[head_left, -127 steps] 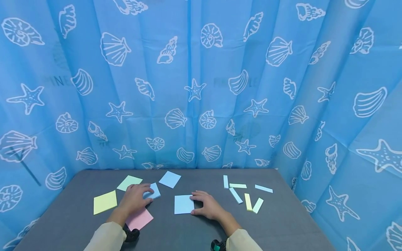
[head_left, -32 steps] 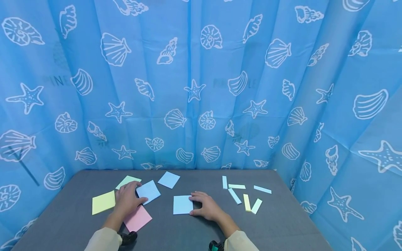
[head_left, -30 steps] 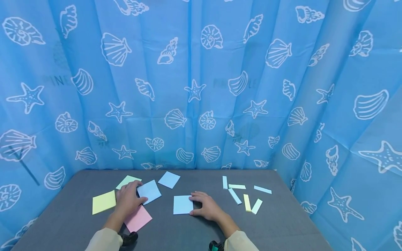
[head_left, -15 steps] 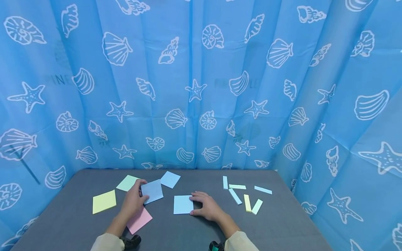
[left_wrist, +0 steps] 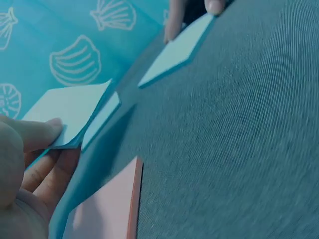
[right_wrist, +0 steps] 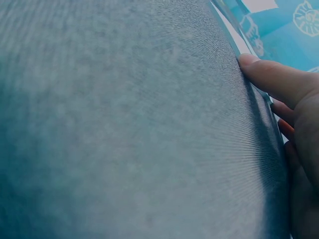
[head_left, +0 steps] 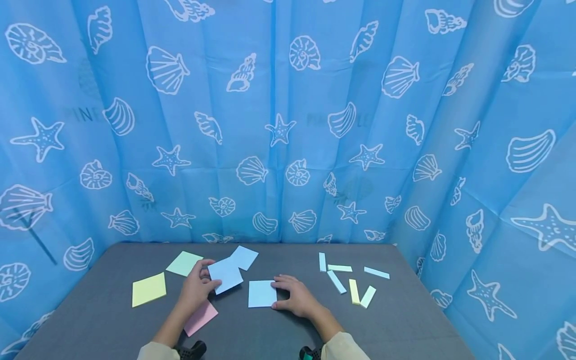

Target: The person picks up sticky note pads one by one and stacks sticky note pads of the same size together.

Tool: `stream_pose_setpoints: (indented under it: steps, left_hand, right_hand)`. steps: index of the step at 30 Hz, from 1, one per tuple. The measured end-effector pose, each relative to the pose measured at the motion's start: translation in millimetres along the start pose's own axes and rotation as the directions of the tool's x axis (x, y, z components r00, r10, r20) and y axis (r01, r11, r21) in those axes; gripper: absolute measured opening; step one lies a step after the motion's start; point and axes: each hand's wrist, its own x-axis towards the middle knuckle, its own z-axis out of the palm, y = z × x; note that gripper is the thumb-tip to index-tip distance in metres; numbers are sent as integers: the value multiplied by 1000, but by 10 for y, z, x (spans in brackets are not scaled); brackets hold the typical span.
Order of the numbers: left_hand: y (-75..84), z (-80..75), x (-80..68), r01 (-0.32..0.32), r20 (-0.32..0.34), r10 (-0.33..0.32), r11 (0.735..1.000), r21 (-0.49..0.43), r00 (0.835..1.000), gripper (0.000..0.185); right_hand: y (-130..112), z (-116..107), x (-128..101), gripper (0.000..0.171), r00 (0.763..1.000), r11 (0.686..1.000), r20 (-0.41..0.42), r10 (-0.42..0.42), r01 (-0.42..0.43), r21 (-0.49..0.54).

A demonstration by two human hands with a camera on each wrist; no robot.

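Blue paper square [head_left: 225,274] is pinched in the left hand [head_left: 196,288], lifted just left of the flat blue square [head_left: 262,293]. The right hand [head_left: 297,297] presses that one on the desk [head_left: 405,320], fingers flat.

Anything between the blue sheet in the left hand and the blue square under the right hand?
Nothing visible. The left hand pinches the blue sheet, lifted off the grey table; only bare tabletop lies between it and the blue square that the right hand holds down.
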Motion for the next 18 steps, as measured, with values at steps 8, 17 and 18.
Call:
stream_pose_setpoints:
  steps: [8,17,18]
  left_hand:
    - [17,186,-88,32,83,-26,997,-71,996,53]
    - [10,308,-150,30,125,-29,1000,-1,992,59]
    - [11,321,-145,15,124,-20,999,37,992,59]
  right_hand:
    - [27,9,-7,57,1000,1000,-3,-16,16,-5]
    - [8,21,-13,57,1000,1000,-9,-23,23,-3]
    - [2,22,-15,58,1000,1000,-12,-18,18,-4]
